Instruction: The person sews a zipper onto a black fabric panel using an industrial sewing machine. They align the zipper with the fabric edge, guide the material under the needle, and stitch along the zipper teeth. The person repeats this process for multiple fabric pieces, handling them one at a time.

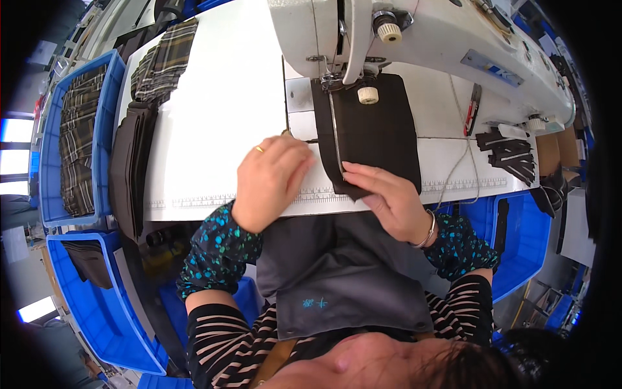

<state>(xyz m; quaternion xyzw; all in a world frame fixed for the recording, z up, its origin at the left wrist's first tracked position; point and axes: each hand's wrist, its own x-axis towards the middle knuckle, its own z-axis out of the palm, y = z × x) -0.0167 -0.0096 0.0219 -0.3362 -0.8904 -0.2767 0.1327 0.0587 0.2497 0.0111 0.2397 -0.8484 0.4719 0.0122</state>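
A dark brown fabric piece (382,129) lies on the white sewing table, its far end under the presser foot (332,83) of a white sewing machine (427,39). Along its left side runs a narrow pale line (336,129), possibly a zipper. My right hand (392,198) grips the near edge of the fabric, fingers on top beside the pale line, thumb lower down at the edge. To the left of the fabric, my left hand (272,178) hovers with bent fingers pressed together. Its thumb and whatever it may hold are hidden.
Plaid fabric pieces (165,61) and a stack of dark fabric (133,162) lie at the table's left. A blue bin (107,136) holds more plaid pieces. At the right are red-handled snips (473,110), a loose cord (476,172) and dark striped scraps (508,155).
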